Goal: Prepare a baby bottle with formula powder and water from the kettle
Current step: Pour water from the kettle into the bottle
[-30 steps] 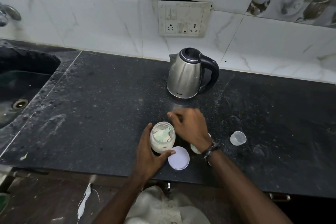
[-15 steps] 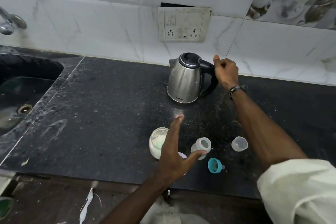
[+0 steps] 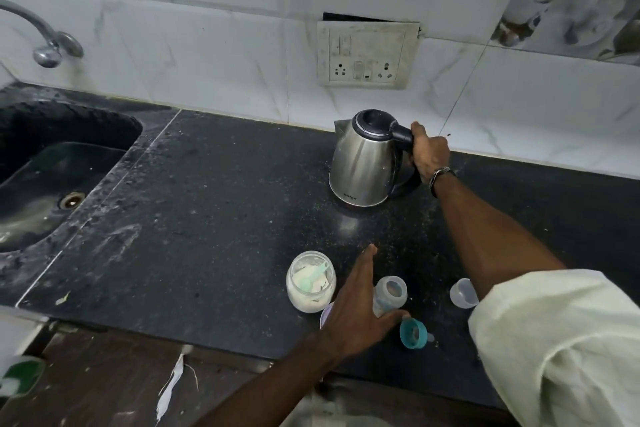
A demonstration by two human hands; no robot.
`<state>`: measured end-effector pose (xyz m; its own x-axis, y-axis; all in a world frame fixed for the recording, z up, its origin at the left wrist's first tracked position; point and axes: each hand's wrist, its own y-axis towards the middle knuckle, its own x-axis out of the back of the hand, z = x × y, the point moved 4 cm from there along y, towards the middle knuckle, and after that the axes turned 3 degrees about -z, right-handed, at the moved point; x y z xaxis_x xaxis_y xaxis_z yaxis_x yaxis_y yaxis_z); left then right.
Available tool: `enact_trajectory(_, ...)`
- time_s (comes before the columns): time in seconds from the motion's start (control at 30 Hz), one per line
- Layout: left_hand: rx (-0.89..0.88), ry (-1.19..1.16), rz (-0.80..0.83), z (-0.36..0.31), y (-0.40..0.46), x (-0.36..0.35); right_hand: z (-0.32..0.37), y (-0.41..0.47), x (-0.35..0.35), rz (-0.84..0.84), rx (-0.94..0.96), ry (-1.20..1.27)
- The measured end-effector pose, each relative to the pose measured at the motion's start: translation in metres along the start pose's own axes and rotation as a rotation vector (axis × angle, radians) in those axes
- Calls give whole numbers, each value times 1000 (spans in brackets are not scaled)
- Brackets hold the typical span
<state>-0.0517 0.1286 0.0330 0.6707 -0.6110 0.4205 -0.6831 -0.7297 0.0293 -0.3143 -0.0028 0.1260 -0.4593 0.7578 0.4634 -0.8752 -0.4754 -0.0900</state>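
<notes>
A steel kettle point(image 3: 363, 163) with a black lid and handle stands at the back of the black counter point(image 3: 207, 218). My right hand point(image 3: 427, 154) is closed around its handle. Near the front edge stands the open baby bottle point(image 3: 389, 295), and my left hand point(image 3: 356, 305) is spread open against its left side, thumb under it. Left of that hand is an open jar of formula powder point(image 3: 310, 281) with a green scoop inside. A teal bottle collar with its teat point(image 3: 412, 333) lies in front of the bottle. A clear cap point(image 3: 462, 292) sits to the right.
A dark sink point(image 3: 52, 177) with a tap point(image 3: 48, 48) lies at the left. A wall socket panel point(image 3: 367, 54) hangs on the white tiles behind the kettle. The jar's white lid point(image 3: 325, 315) peeks out under my left hand.
My right hand left the jar, reached back and closed on the kettle handle. My left hand let go of the jar and moved right to the bottle.
</notes>
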Motion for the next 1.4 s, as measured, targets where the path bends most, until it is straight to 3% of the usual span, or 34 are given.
enact_trajectory(0.3, 52, 109, 45, 25, 1, -15, -26, -11, 12, -100, 76, 77)
enact_trajectory(0.83, -2, 23, -94, 26, 2, -28, -71, -50, 96, -133, 141, 198)
enact_trajectory(1.03, -32, 114, -71, 24, 4, -24, -58, -49, 130, -161, 251, 131)
enact_trajectory(1.4, -65, 138, -73, 22, 5, -23, -21, -61, 155, -30, 401, 77)
